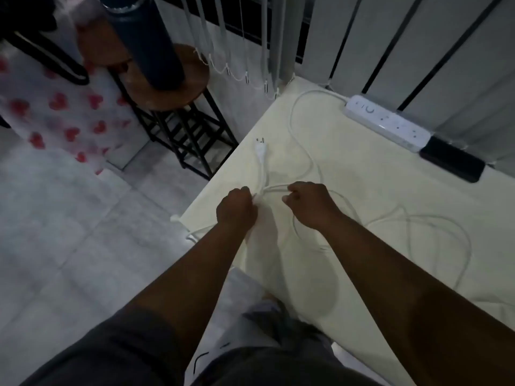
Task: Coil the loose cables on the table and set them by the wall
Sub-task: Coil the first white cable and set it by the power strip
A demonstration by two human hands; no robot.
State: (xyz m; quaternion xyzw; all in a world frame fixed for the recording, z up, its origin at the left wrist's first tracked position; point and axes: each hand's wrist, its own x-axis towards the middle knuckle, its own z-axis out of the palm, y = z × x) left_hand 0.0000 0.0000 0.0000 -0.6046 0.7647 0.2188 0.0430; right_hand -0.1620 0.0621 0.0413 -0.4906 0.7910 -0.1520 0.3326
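My left hand [235, 208], grip clamped on the white cable [306, 160] near its plug [261, 149]; my right hand [312, 203], grip pinching the same cable; loose loops across the cream tabletop [362, 168]; power strip [387, 122] by the wall.

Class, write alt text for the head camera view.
Both hands, left hand and right hand, pinch a white power cable over a cream table. Its plug lies ahead; the white power strip sits by the blinds.
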